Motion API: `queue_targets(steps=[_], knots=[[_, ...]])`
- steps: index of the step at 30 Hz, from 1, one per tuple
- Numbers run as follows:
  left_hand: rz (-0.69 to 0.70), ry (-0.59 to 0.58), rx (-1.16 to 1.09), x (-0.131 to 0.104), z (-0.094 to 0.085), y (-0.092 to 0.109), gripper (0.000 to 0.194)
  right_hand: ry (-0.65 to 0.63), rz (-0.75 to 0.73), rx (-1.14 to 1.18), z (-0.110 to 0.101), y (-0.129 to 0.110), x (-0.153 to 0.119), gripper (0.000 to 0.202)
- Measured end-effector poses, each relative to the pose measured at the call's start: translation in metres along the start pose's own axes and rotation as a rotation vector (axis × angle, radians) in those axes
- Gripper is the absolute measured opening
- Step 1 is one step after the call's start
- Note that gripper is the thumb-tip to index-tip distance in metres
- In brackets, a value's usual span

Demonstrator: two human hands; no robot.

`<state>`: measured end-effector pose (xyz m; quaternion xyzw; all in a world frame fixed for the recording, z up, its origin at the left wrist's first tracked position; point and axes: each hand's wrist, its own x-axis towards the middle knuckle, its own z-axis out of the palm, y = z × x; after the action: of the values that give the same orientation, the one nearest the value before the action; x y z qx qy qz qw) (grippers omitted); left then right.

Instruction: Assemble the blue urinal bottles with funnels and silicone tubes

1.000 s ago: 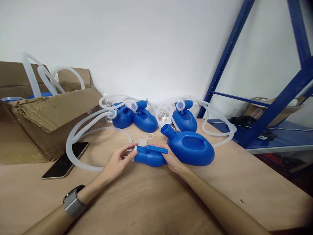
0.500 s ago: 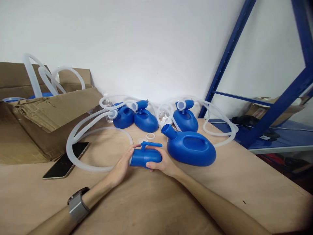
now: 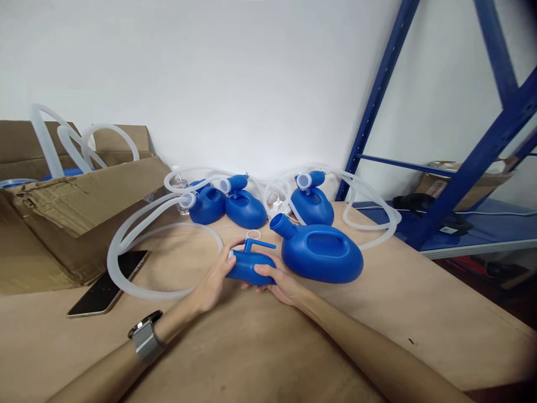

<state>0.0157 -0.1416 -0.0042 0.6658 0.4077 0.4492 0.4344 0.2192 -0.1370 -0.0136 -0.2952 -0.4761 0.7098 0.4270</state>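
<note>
A blue plastic urinal funnel (image 3: 247,267) with a thin hooked lever on top is held level just above the table, one hand at each end. My left hand (image 3: 215,278) is closed around its left end, where a whitish rim shows by the thumb. On the other end, my right hand (image 3: 282,282) grips with the thumb on the near side and fingers underneath. Just right of it, a blue urinal bottle (image 3: 323,254) lies with its neck uncapped and pointing up-left. A thin white ring (image 3: 253,234) rests on the table behind the funnel.
Several blue urinal bottles (image 3: 247,211) with funnels and clear hoses (image 3: 121,280) stand along the wall. On the left are a cardboard box (image 3: 88,184) and a phone (image 3: 107,285). A blue metal shelf (image 3: 457,184) borders the table (image 3: 268,352) on the right.
The funnel has turned slightly in my hands, its left end tipping a little. My left hand has shifted, its thumb now on the whitish rim. The whole view has moved slightly.
</note>
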Motion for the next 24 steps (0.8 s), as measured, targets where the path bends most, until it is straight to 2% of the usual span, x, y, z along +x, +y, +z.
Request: queue_targets(steps=[3,6,9,11,14,16,18,21,24], knots=[[-0.020,-0.023,0.042,-0.001,0.001,-0.004,0.066,-0.032,0.051,-0.021,-0.003,-0.006,-0.002,0.069],[-0.172,-0.035,0.028,0.000,-0.003,-0.010,0.066,-0.015,0.047,-0.002,-0.009,-0.004,0.003,0.058],[-0.193,0.051,0.118,0.008,-0.015,-0.017,0.053,0.039,-0.039,-0.068,-0.020,0.005,0.017,0.051],[-0.150,0.189,0.240,0.015,-0.029,-0.021,0.046,0.117,-0.141,-0.242,-0.028,0.012,0.027,0.048],[-0.139,0.339,0.335,0.023,-0.051,-0.025,0.044,0.216,-0.289,-0.752,-0.036,0.019,0.039,0.045],[-0.147,0.371,0.359,0.025,-0.064,-0.026,0.042,0.241,-0.351,-1.118,-0.035,0.020,0.046,0.052],[-0.155,0.362,0.385,0.026,-0.072,-0.026,0.041,0.251,-0.342,-1.392,-0.030,0.020,0.053,0.057],[-0.159,0.344,0.429,0.025,-0.076,-0.026,0.040,0.269,-0.241,-1.586,-0.020,0.018,0.064,0.055],[-0.155,0.341,0.488,0.026,-0.075,-0.029,0.040,0.289,-0.222,-1.611,-0.015,0.016,0.071,0.045]])
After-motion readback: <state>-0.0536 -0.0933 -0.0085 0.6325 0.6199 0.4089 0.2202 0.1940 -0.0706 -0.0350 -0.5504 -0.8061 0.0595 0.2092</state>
